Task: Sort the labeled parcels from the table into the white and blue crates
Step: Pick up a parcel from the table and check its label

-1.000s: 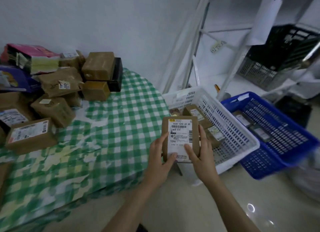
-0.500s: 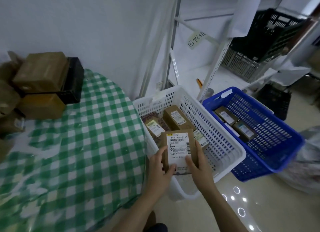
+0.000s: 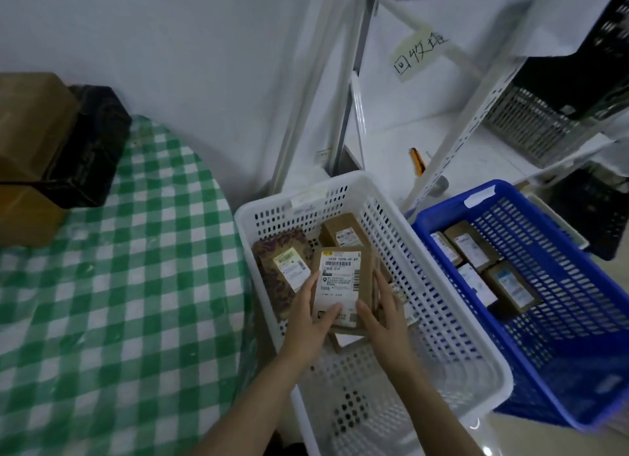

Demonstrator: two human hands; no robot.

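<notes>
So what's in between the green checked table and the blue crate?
The white crate, in the head view. It stands between the table and the blue crate, and a labeled parcel is held over it.

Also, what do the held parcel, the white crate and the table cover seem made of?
The held parcel looks like matte brown cardboard with a white paper label. The white crate seems moulded plastic, faintly glossy, its walls pierced with slots. The table cover is perhaps thin plastic or oilcloth: checked print, slight sheen.
</notes>
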